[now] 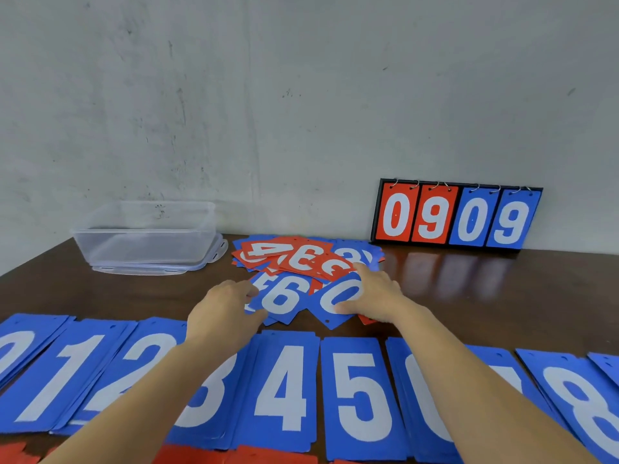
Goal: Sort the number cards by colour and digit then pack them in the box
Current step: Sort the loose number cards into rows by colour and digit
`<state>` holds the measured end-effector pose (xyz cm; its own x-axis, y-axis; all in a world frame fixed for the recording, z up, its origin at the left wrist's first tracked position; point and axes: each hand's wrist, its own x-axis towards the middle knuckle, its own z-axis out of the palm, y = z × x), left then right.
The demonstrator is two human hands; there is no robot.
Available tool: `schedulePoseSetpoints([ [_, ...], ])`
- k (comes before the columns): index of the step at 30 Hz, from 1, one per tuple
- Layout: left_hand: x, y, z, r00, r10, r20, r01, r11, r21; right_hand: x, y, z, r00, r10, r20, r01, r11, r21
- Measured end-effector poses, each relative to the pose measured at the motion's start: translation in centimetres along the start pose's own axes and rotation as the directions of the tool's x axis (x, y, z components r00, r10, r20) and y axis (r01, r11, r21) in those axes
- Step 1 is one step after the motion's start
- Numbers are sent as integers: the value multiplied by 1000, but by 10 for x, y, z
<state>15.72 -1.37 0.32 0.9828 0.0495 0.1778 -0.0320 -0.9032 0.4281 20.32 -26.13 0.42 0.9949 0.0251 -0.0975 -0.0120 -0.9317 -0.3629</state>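
A loose heap of red and blue number cards [303, 257] lies in the middle of the dark table. My left hand [224, 303] grips the left edge of a blue 6 card [281, 298] at the front of the heap. My right hand [373, 293] lies with spread fingers on a blue 0 card [338, 301] beside it. Sorted blue cards form a row along the near edge, among them a 1 [63, 373], a 4 [284, 386], a 5 [360, 396] and an 8 [589, 406]. A clear plastic box [147, 234] stands at the back left.
A flip scoreboard [455, 217] reading 0 9 0 9, two red digits and two blue, leans on the wall at the back right. The box sits on its clear lid [201, 264]. Red cards [241, 457] peek in at the bottom edge.
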Motion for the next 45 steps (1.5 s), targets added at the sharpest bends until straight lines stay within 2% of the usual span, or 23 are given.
schedulePoseSetpoints([
  [3,6,-1,2,1000,2,17,-2,1000,11,5,5,2,1000,-7,27,6,999,32],
  [7,10,4,6,999,18,51,-20,999,30,8,7,2,998,-39,-42,35,996,-80],
  [9,11,6,7,998,27,57,-29,999,34,7,5,0,992,-106,-62,100,990,-99],
  [11,12,6,6,998,36,54,-38,999,34,5,5,-1,990,-139,27,139,990,-25],
  [13,14,6,5,998,36,52,-38,999,35,3,8,0,985,-111,129,105,993,56],
  [14,14,6,5,998,35,53,-37,999,34,4,11,2,987,-93,134,83,993,81],
  [16,15,6,5,998,32,61,-34,999,32,7,14,5,995,-71,75,65,995,72],
  [20,15,10,7,995,41,91,-44,999,27,6,7,5,996,-44,-73,39,997,-72],
  [22,16,14,8,994,48,99,-49,999,6,4,4,6,989,-26,-144,17,998,-60],
  [24,19,21,10,991,54,119,-49,998,-40,4,2,8,978,21,-208,-14,999,37],
  [26,24,30,13,989,49,138,-29,990,-140,6,0,10,961,99,-259,-43,976,214],
  [28,27,42,18,986,34,162,1,978,-206,11,-3,9,944,171,-281,-42,910,413],
  [30,30,55,25,983,28,184,23,963,-270,16,-8,9,937,206,-281,3,801,598],
  [32,32,70,31,978,43,203,48,905,-422,18,-18,8,941,208,-266,47,699,713],
  [33,33,77,33,975,43,217,80,845,-529,19,-22,7,947,201,-249,60,653,755],
  [36,38,87,35,960,11,280,218,597,-772,17,-33,3,966,160,-201,84,540,837],
  [38,40,88,36,965,-3,261,229,488,-842,15,-34,-2,973,139,-185,83,538,839],
  [42,43,92,29,991,29,133,106,440,-892,9,-36,-18,987,90,-134,65,538,840],
  [45,50,92,19,991,-1,133,124,361,-924,6,-28,-29,979,153,-138,32,551,834],
])
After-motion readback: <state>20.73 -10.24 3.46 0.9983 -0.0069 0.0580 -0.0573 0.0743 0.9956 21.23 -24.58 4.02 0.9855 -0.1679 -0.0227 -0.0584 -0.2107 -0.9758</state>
